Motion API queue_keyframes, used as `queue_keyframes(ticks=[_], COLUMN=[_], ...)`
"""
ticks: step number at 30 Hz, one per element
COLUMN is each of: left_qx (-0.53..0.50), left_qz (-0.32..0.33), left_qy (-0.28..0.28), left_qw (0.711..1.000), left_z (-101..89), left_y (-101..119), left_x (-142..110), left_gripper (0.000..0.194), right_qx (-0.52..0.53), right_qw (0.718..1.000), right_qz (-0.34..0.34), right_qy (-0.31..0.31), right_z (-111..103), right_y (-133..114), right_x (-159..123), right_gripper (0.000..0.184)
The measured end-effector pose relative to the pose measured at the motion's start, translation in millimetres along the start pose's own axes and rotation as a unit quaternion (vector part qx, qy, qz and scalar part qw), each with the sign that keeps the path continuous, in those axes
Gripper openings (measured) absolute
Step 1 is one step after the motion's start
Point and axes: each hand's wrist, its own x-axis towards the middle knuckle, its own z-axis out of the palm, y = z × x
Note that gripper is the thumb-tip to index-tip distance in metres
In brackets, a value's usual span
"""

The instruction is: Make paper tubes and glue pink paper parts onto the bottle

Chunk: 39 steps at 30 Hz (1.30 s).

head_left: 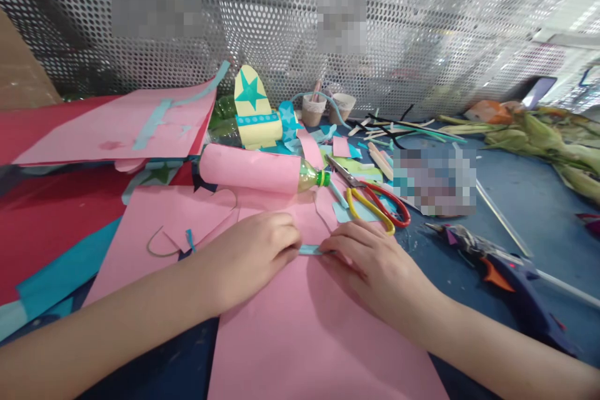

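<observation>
My left hand point(248, 256) and my right hand point(375, 265) meet over a large pink paper sheet point(304, 325) on the blue table point(529, 200). Both pinch the ends of a small light-blue paper strip point(310, 250), which lies flat on the pink sheet between the fingertips. Just beyond my hands lies a plastic bottle wrapped in pink paper point(253, 169) with a green cap point(323, 179). A second bottle with a yellow fin bearing a teal star point(250, 103) lies behind it.
Scissors with red and yellow handles point(375, 203) lie to the right of the bottle. A blue glue gun point(497, 269) rests at right. Red, pink and blue paper sheets point(70, 200) pile up at left. Paper cups point(313, 109), sticks and scraps stand before a perforated metal screen point(422, 25).
</observation>
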Motion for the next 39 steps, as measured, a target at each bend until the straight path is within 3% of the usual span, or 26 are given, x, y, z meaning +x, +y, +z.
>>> queue_keyframes(ticks=[3,7,13,19,23,30,35,39], left_qx=[0.015,0.005,-0.043,-0.08,-0.132,-0.167,-0.151,-0.113], left_qz=[0.007,0.028,-0.021,-0.028,0.0,-0.038,-0.041,-0.033], left_qy=[0.016,0.08,0.08,0.072,0.094,0.052,0.09,0.098], left_qw=[1.0,0.996,0.996,0.994,0.987,0.984,0.984,0.988], left_z=[5.3,10.1,-12.4,-42.6,-52.2,-53.6,-54.2,-54.0], left_y=[0,-3,5,16,15,9,14,15], left_x=[-1,-2,0,16,24,19,17,16], left_gripper=[0.019,0.02,0.017,0.013,0.014,0.015,0.022,0.018], right_qx=[-0.014,-0.015,0.106,0.258,0.347,0.21,0.213,0.193], right_qw=[1.0,1.0,0.992,0.939,0.9,0.956,0.961,0.968], right_qz=[-0.005,0.004,0.065,0.226,0.265,0.2,0.17,0.149], right_qy=[-0.002,0.003,0.035,0.01,0.014,0.038,0.046,0.064], right_z=[1,1,-4,-13,-17,-18,-16,-17], right_y=[0,-1,-1,-1,-1,2,6,5], right_x=[1,2,7,14,16,17,16,16], right_gripper=[0.012,0.013,0.011,0.007,0.017,0.01,0.009,0.008])
